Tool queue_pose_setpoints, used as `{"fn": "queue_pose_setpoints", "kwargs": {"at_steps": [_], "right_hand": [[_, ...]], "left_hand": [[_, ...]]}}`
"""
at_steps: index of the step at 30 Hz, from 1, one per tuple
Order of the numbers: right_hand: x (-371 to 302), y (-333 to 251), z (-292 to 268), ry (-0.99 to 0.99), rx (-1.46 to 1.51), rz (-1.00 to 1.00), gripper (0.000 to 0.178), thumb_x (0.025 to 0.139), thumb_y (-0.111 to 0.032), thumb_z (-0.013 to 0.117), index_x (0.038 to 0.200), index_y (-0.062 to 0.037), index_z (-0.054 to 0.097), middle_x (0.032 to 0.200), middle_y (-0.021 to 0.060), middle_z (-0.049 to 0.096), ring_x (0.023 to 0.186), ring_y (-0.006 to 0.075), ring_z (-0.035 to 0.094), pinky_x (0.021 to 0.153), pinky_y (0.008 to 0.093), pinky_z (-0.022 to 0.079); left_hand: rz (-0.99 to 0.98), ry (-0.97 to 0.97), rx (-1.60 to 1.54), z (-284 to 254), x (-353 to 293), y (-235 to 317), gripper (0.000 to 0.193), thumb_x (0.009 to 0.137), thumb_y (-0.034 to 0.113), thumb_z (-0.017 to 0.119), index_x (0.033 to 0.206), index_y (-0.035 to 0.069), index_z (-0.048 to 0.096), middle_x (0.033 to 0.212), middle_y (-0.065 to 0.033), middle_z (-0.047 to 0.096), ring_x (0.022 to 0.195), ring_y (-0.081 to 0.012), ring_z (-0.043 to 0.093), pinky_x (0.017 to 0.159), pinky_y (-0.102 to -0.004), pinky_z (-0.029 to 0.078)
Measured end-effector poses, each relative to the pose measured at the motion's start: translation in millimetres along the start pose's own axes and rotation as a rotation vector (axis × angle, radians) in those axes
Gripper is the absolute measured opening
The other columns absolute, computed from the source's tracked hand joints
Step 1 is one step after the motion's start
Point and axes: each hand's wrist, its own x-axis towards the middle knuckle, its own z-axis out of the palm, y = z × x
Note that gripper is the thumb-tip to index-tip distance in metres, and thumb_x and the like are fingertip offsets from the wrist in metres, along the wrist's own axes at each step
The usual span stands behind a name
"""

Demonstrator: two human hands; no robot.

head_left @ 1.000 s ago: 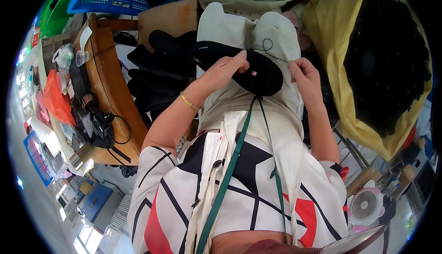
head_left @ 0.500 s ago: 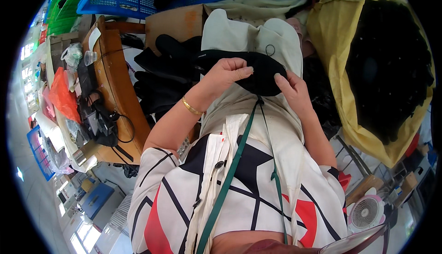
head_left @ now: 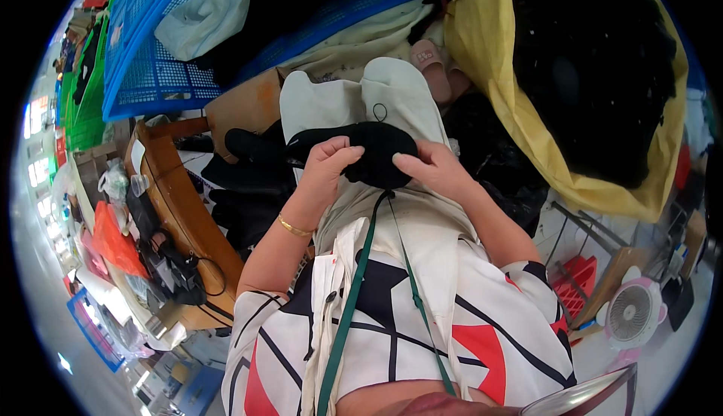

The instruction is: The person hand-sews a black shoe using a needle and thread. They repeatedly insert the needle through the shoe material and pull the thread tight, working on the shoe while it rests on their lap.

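Across my lap in pale trousers [head_left: 392, 84] lies a soft black fabric piece [head_left: 384, 148], rounded at its right end, its exact kind unclear. My left hand [head_left: 329, 166] pinches its near edge left of the middle, thumb pressed against curled fingers. My right hand [head_left: 431, 167] grips the rounded right end, thumb on top and fingers hidden beneath. A thin dark loop [head_left: 380, 111] shows against the trousers just beyond the piece. From my neck hangs a green strap [head_left: 360, 273], its dark lower end meeting the near edge of the fabric.
More black fabric pieces [head_left: 248, 182] are heaped at my left, beside a wooden table [head_left: 177, 212] and a cardboard box [head_left: 245, 107]. Blue mesh baskets [head_left: 162, 77] stand ahead. At right are a yellow sack [head_left: 482, 47] of black material, a black plastic bag [head_left: 493, 145] and a fan [head_left: 631, 309].
The view has shifted, so my lap and hands appear lower and further left. Both hands keep hold of the black fabric piece, and their grip looks much the same.
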Motion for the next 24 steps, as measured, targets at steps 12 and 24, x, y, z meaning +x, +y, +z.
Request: {"fn": "queue_pose_setpoints", "kwargs": {"at_steps": [12,24], "right_hand": [[-10.1,-33.9,-1.8,0.259,-0.483,-0.82,0.026,0.078,-0.017,0.074,0.094,0.0016,0.065,0.078,0.0124,0.053,0.07,0.0272,0.054,0.06,0.0349,0.045],[1.8,-5.1,3.3,0.353,-0.604,-0.934,0.038,0.073,-0.011,0.075,0.106,0.0026,0.064,0.083,0.0145,0.055,0.067,0.031,0.054,0.057,0.0369,0.045]], "left_hand": [[0.227,-0.192,0.218,-31.9,-3.1,13.7,0.008,0.092,0.008,0.066,0.096,0.002,0.067,0.085,0.0032,0.064,0.081,-0.0055,0.055,0.074,-0.0255,0.045],[0.223,-0.321,0.641,-18.3,-10.6,41.6,0.027,0.074,0.017,0.076,0.094,0.001,0.068,0.092,-0.0058,0.064,0.092,-0.0189,0.059,0.086,-0.0301,0.046]]}}
